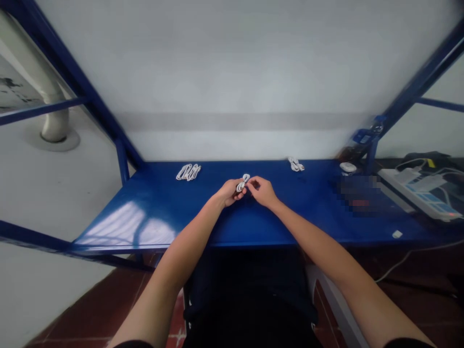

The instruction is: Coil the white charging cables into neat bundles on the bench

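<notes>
Over the middle of the blue table, my left hand is closed round a small coiled white cable. My right hand meets it from the right, its fingers pinched on the coil's upper end. A bundle of coiled white cables lies at the back left of the table. Another small coiled white cable lies at the back right.
A white power strip with plugged leads sits at the right. A small round white object rests near the right blue frame post. A small white piece lies by the front right edge. A pale wall stands behind.
</notes>
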Available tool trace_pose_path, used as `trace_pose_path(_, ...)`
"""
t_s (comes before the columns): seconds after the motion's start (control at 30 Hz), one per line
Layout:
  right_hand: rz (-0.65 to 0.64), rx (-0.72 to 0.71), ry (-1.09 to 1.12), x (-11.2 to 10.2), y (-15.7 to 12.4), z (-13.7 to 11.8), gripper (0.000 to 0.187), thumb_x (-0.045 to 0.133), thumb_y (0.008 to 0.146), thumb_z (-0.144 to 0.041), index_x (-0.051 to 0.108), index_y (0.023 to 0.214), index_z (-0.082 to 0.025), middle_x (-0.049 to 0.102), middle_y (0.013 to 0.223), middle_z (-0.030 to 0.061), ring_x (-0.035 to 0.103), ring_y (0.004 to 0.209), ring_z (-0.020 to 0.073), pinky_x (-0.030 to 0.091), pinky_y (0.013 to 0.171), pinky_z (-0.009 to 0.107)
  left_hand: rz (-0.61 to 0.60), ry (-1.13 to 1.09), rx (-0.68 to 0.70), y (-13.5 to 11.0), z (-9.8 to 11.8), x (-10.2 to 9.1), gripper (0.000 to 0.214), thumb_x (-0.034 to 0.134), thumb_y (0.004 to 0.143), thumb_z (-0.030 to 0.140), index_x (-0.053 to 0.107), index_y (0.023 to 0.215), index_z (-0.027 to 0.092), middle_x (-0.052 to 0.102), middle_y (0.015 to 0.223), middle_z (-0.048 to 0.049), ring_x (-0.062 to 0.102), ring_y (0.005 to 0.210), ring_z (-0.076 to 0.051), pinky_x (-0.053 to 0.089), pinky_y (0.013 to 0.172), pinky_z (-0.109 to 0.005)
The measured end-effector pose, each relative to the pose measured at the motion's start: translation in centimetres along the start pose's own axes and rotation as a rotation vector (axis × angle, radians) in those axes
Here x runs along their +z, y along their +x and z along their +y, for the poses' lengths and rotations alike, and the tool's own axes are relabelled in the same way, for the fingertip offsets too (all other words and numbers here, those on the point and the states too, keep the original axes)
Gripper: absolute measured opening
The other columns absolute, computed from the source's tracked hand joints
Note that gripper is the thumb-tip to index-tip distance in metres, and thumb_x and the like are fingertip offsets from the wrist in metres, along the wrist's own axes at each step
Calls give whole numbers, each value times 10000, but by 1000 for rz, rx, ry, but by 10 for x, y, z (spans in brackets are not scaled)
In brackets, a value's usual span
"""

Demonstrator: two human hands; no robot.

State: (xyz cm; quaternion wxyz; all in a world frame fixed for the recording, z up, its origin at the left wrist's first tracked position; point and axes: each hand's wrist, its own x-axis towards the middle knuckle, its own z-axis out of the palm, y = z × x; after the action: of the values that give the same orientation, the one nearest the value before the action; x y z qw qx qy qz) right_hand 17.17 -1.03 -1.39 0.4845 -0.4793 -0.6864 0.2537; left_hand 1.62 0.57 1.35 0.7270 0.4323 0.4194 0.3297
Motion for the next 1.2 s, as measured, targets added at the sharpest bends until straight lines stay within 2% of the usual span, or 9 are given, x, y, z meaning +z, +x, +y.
trace_pose_path(0.07,36,-45,-36,-1,0,-3,105,593,813,-304,647,833,-216,686,813,47,600,700,177,485,686,302,-30,-54,-36,-1,1,0,297,395,954,253,531,714,142,507,479,6,376,314,-45,191,295,-162)
trace_pose_path(0.2,3,-96,-85,-5,1,-6,130,577,834,-304,663,800,-213,689,819,58,597,702,177,481,698,305,-73,-89,-45,-1,1,0,305,366,960,234,515,707,148,479,461,14,347,304,-40,180,299,-158)
trace_pose_path(0.3,-10,-107,-92,-4,1,-4,150,580,831,-314,672,781,-208,689,794,55,602,695,177,483,695,306,-41,-40,-11,1,-1,-1,317,353,974,250,511,719,148,490,467,13,366,305,-43,178,300,-157)
trace_pose_path(0.47,28,-81,-39,0,1,1,176,588,813,-335,682,779,-190,696,758,48,614,660,178,500,666,316,-13,42,52,1,-2,1,314,353,984,260,529,758,134,538,507,-9,428,331,-62,211,305,-161)
trace_pose_path(0.63,70,-102,-77,0,1,0,147,588,785,-295,675,724,-193,689,725,41,609,651,173,503,661,312,34,60,77,-1,-2,4,281,380,976,244,518,753,140,540,508,-4,428,330,-64,220,307,-167)
trace_pose_path(0.87,46,62,83,-2,4,-3,167,612,760,-343,663,740,-185,649,665,20,549,512,142,459,491,269,-14,31,125,-1,-2,5,237,426,957,284,506,778,151,530,529,13,408,337,-52,191,321,-163)
trace_pose_path(1.0,87,-7,-25,-2,2,-6,117,587,734,-274,640,681,-184,637,648,20,561,560,147,465,559,273,74,214,183,3,-7,4,232,452,949,315,470,765,175,524,526,28,421,349,-62,217,350,-176)
trace_pose_path(1.1,120,-59,-192,0,1,-5,111,565,718,-230,599,620,-192,620,619,15,550,571,144,448,601,275,155,494,282,7,-13,5,231,461,945,314,435,749,195,530,527,38,457,388,-81,291,410,-198)
trace_pose_path(1.2,120,-50,-299,2,-1,-2,132,557,717,-219,567,587,-198,609,601,13,538,562,142,429,600,274,247,781,421,10,-20,6,214,475,934,283,426,740,206,556,555,30,511,487,-114,352,513,-231)
